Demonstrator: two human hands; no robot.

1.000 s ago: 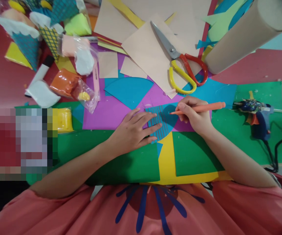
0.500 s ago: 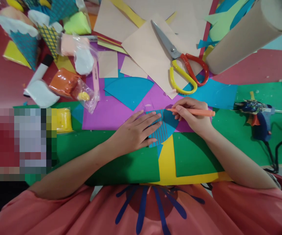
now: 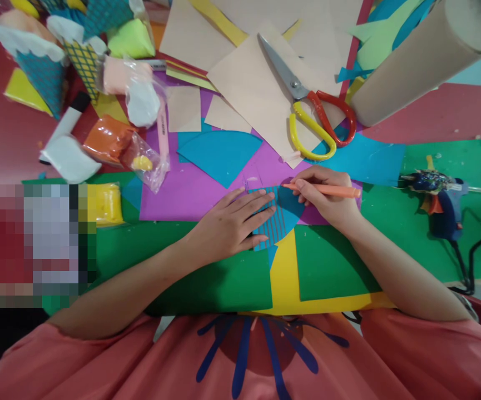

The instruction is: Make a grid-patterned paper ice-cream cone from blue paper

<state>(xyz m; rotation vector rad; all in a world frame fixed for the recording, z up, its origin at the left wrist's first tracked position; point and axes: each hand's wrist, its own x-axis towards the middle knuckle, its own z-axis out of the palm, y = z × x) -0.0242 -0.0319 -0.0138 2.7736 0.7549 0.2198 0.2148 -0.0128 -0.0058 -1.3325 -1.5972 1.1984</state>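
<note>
A blue fan-shaped paper piece point(image 3: 292, 208) with dark parallel stripes lies in front of me, across purple and green sheets. My left hand point(image 3: 240, 219) rests flat on its striped left part, fingers stretched out. In my right hand point(image 3: 326, 194) is an orange pen point(image 3: 342, 191), gripped between thumb and fingers. The pen's tip touches or hovers just over the top edge of the blue piece, right of the last stripe; contact I cannot make out. Behind my hands, a second, plain blue fan-shaped piece point(image 3: 221, 155) sits on the purple sheet point(image 3: 173, 200).
Large scissors point(image 3: 296, 86) with red and yellow handles lie on beige paper. At right are a glue gun point(image 3: 446, 208) with a cord and a beige roll point(image 3: 424, 66). Packets of clay point(image 3: 109, 139), a marker point(image 3: 67, 125) and decorated paper cones point(image 3: 42, 75) crowd the upper left.
My right hand and the pen have shifted slightly to the left. My left hand and the blue piece have stayed in place.
</note>
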